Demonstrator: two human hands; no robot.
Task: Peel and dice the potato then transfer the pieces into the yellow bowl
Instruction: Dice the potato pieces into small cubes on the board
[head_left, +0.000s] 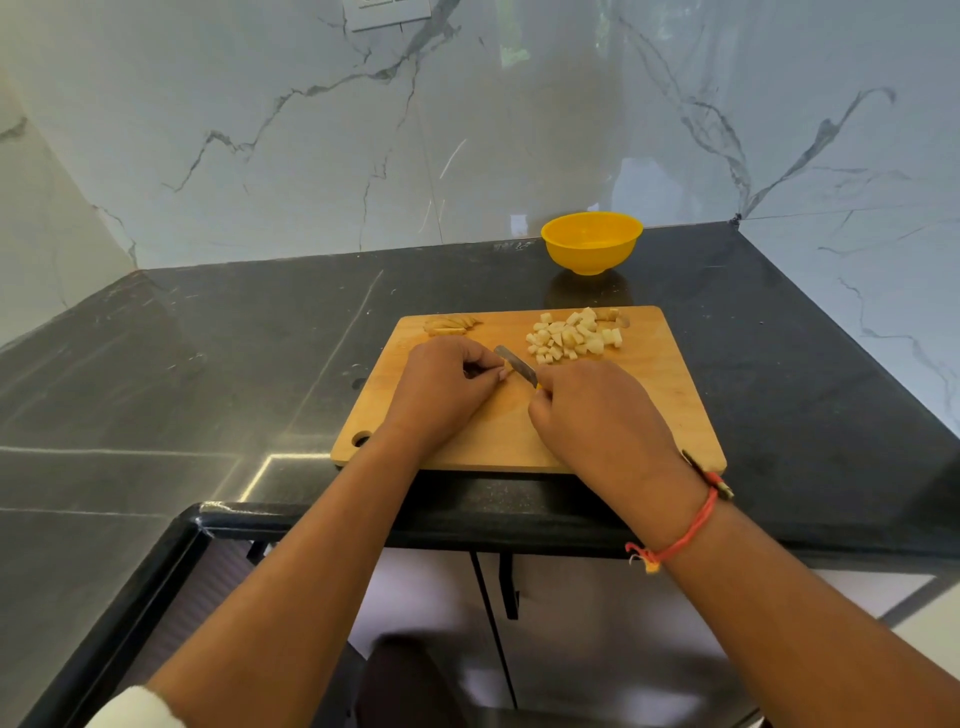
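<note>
- Potato dice lie heaped on the cutting board, just beyond the right hand.
- The right hand grips the knife, its blade angled toward the left hand.
- The left hand's fingers curl down beside the blade; whether they pinch a piece I cannot tell.
- Peels lie beyond the left hand, near the board's far edge.
- The yellow bowl stands farther beyond the right hand, by the wall.
- The dark surface stretches wide left of the left hand.

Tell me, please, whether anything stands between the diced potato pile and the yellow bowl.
Nothing visible does. The diced potato pile lies far right on the cutting board; the yellow bowl stands just beyond the board's far edge. A peel scrap lies at the pile's far side.
</note>
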